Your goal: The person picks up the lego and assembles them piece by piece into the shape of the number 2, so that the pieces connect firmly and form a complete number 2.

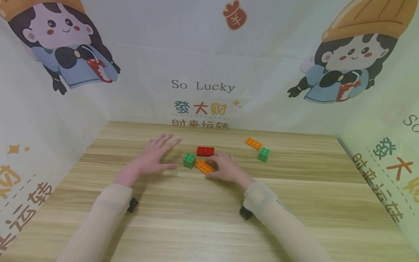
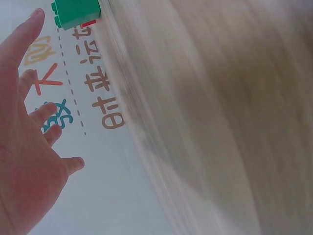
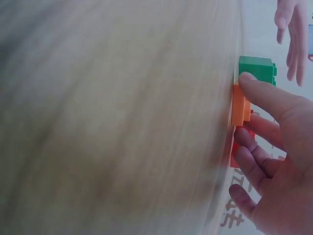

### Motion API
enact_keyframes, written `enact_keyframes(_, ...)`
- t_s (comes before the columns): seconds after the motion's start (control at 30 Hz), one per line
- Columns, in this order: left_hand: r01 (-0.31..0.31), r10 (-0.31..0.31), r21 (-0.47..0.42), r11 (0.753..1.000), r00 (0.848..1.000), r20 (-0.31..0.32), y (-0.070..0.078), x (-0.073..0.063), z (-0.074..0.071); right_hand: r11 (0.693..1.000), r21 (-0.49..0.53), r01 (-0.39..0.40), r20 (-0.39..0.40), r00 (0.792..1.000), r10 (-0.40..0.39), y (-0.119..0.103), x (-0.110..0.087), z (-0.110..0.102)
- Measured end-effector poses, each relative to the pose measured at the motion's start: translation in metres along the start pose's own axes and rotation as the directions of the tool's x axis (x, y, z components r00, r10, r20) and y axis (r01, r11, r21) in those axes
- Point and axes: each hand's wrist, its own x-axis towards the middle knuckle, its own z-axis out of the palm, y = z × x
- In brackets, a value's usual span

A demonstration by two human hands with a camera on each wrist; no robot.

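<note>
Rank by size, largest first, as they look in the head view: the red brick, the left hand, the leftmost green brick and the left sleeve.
1. Left sleeve
2. Left hand
3. Red brick and leftmost green brick: too alike to rank.

Cloth (image 1: pixel 140 102): "So Lucky" | "發大财" | "时来运转" | bag print (image 1: pixel 235 16): ¥ | right sleeve (image 1: pixel 278 218): lettering, seemingly illegible

Left fingers (image 1: pixel 172 144) spread, right (image 3: pixel 250 164) seemingly curled
</note>
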Motion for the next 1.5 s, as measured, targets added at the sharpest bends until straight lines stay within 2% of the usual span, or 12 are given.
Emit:
enact_keyframes(0.33,-0.013,0.013,-0.024,1.0,1.0,0.006,0.007,0.003,0.002,0.992,0.126,0.006,0.001,1.0,-0.006,0.009,0.002,0.003)
enact_keyframes(0.53,-0.059,0.059,-0.018,0.998,0.998,0.015,0.008,0.003,0.004,0.968,0.25,0.023,0.018,0.999,-0.028,0.018,-0.004,0.001)
enact_keyframes(0.7,-0.083,0.084,-0.067,0.994,0.996,0.013,0.011,0.004,0.005,0.952,0.307,0.018,0.051,0.998,-0.036,0.025,-0.009,-0.002)
enact_keyframes(1.0,-0.07,0.075,-0.123,0.99,0.996,0.041,0.016,0.007,0.011,0.93,0.365,0.045,0.068,0.995,-0.075,0.035,-0.021,-0.006)
enact_keyframes(1.3,-0.069,0.078,-0.165,0.984,0.996,0.051,0.024,0.01,0.011,0.922,0.378,0.081,0.031,0.995,-0.1,0.043,-0.031,-0.006)
enact_keyframes(1.5,-0.057,0.071,-0.206,0.977,0.996,0.059,0.023,0.013,0.014,0.919,0.388,0.067,0.036,0.995,-0.088,0.048,-0.037,-0.007)
